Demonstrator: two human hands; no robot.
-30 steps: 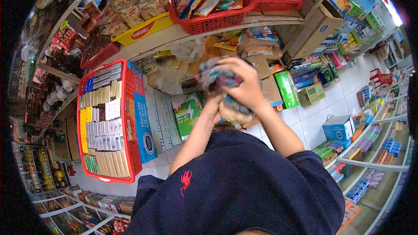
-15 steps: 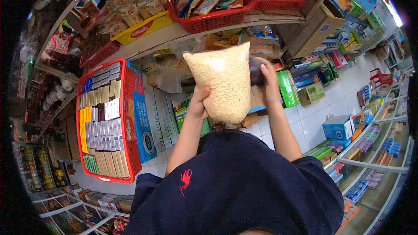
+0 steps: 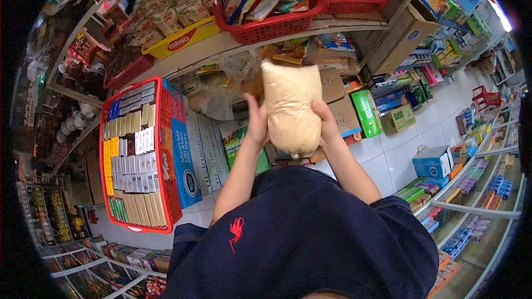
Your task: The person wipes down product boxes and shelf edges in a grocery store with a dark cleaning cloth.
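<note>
A plump clear plastic bag of fine cream-coloured granules (image 3: pixel 293 105) is held up in front of my chest, its wrinkled middle towards me and its knotted end at the bottom. My right hand (image 3: pixel 326 123) grips the bag's right side, thumb over the front and the other fingers hidden behind. Against the left side rests my left hand (image 3: pixel 256 124), with its visible fingers stretched upward and apart, off the front of the bag. Part of this hand is concealed by the bag.
To the left, a red basket (image 3: pixel 173 188) of small packed boxes stands beside a blue carton (image 3: pixel 185 149). Ahead, a shelf (image 3: pixel 233 52) carries red baskets and a yellow tray (image 3: pixel 183 39) of packets. Cartons, including a green box (image 3: pixel 367 112), line the floor; a glass case (image 3: pixel 476 210) is at right.
The bag has turned and shifted right. My right hand, blurred beside it before, now grips its right side. My left thumb has come off the bag's front, and those fingers have spread.
</note>
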